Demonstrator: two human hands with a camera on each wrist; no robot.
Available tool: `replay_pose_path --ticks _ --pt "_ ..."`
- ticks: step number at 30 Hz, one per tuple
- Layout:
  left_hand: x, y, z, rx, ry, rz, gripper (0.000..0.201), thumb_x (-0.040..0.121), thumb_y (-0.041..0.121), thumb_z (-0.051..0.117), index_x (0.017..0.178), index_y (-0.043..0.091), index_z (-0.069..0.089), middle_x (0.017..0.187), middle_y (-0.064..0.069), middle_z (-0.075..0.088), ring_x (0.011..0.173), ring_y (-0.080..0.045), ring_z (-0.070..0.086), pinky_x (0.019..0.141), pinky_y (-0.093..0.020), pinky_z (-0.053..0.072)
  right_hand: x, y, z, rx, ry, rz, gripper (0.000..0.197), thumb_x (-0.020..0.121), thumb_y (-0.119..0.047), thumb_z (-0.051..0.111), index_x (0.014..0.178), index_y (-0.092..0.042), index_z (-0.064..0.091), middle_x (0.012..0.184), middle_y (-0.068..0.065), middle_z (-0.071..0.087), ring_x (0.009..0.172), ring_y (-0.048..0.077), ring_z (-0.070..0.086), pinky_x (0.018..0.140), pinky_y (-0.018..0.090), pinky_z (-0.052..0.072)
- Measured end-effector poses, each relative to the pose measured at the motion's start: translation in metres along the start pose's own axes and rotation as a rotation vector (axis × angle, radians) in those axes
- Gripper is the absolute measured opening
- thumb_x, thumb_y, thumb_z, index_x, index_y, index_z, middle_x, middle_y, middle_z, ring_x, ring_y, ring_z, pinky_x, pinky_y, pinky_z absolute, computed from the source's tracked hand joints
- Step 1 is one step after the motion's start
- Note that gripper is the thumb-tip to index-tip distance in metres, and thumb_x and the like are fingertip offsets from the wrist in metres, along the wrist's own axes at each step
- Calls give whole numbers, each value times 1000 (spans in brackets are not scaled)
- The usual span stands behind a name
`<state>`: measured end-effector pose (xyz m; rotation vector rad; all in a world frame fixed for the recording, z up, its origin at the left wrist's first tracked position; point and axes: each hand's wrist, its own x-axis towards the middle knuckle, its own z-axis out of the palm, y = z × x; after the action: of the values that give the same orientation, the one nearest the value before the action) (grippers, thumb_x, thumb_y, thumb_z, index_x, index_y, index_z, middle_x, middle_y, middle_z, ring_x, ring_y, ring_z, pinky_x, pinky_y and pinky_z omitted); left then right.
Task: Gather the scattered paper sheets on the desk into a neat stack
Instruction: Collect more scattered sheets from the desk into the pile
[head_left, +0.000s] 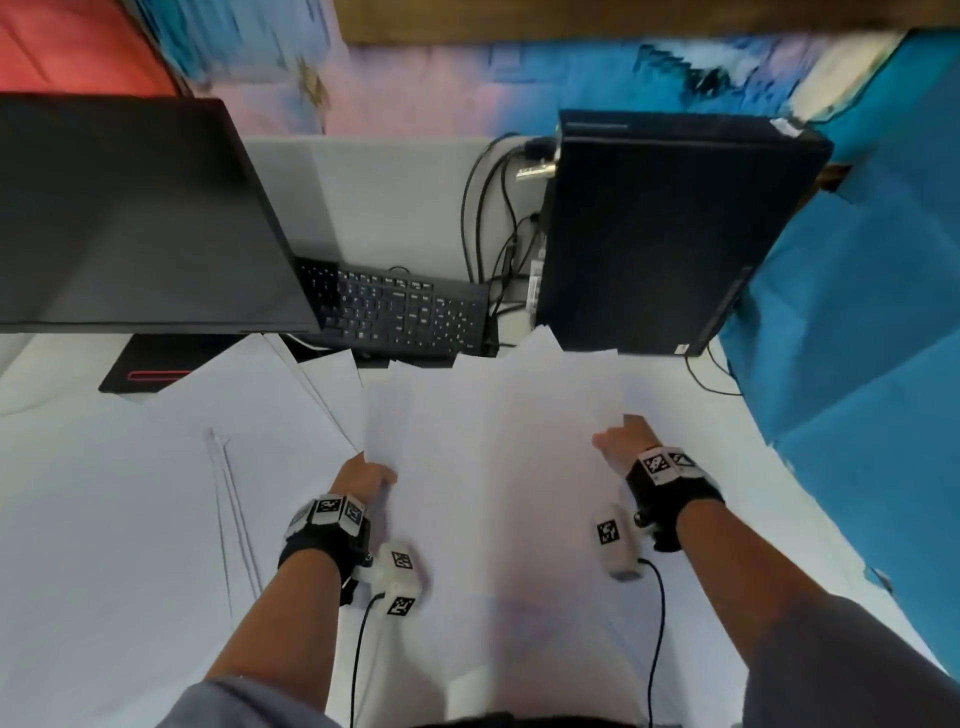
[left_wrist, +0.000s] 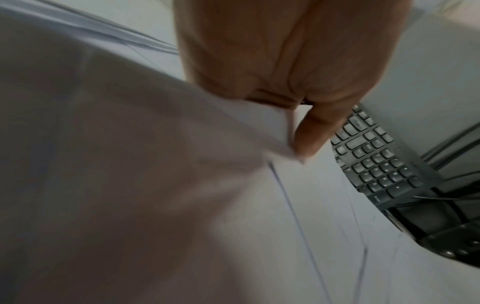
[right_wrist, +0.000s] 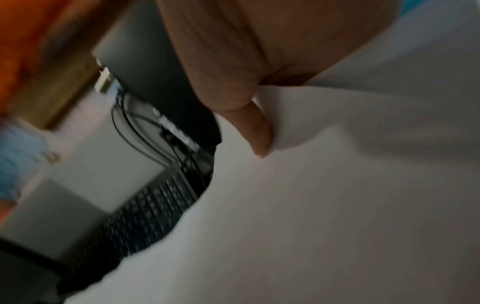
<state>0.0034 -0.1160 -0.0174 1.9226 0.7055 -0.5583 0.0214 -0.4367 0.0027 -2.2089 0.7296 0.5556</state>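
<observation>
Nearest the lens: two bare forearms, grey sleeves (head_left: 852, 670) cut off at bottom edge, black wrist straps with square black-and-white marker tags. Between the hands, a bundle of white paper sheets (head_left: 498, 467) lifted off the desk, sagging in the middle, far edges fanned unevenly toward the keyboard. Left hand (head_left: 366, 475) gripping the bundle's left edge; wrist view shows thumb (left_wrist: 315, 131) pressed on top of the paper, other fingers hidden beneath. Right hand (head_left: 621, 439) gripping the right edge likewise, thumb (right_wrist: 255, 131) on top, remaining fingers out of sight behind the sheet. More loose sheets (head_left: 171, 467) flat on the white desk (head_left: 31, 358) to the left, overlapping; edges faint, count not readable. Whole scene motion-blurred. Beyond the paper: black keyboard (head_left: 405, 312), its near edge covered by sheet corners, key legends too small to read. Dark monitor (head_left: 130, 218) at left, cut off by frame, hiding the keyboard's left end. Black desktop tower (head_left: 665, 228) at right, small sticker near base illegible. Cables (head_left: 488, 218) behind. Blue cloth (head_left: 857, 312) far right.
</observation>
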Motion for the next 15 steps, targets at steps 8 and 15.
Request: replay_pose_path --ticks 8,15 --pt "4 -18 7 -170 -14 -52 35 80 -1 69 114 -1 62 110 -16 65 99 -27 60 88 -35 44 11 18 30 -121 322 -92 35 91 -12 49 125 -3 44 128 18 49 113 35 53 87 37 44" --pt "8 -20 3 -147 -15 -38 43 78 -4 70 120 -1 59 117 -17 64 107 -33 61 97 -44 46 16 4 17 -72 397 -132 34 95 -3 40 128 -1 44 119 27 58 112 40 56 87 39 46"
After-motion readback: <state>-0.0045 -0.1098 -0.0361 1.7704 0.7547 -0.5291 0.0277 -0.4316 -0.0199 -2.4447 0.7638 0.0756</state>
